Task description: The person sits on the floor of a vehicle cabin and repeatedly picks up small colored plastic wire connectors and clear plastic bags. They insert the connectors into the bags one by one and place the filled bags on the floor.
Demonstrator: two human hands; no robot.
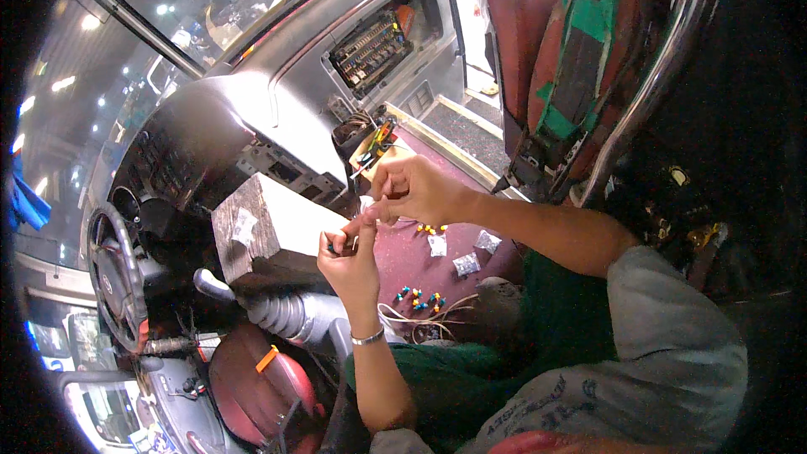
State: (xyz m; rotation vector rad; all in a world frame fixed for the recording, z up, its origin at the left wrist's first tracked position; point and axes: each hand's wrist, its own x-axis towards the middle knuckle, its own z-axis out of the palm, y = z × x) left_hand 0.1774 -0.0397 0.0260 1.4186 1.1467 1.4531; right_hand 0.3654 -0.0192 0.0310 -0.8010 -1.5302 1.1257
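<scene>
The left hand [346, 259] curls round what looks like a small dark piece [332, 248]; its fingertips meet those of the narrowed right hand [412, 189] at a small white piece [366, 201], though I cannot tell which hand grips it. Pressed together, the 2 hands probably steady each other. Beyond, 3 packets [466, 265] and 2 clusters of coloured bits [432, 228] lie on the floor [395, 262], likely for easy reach; farther off, tools [383, 133] stand bunched, perhaps against scattering

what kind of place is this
Probably the front cab of a bus or other large vehicle: there's a steering wheel, a wide windshield and a dashboard with an exposed electrical panel.
</scene>
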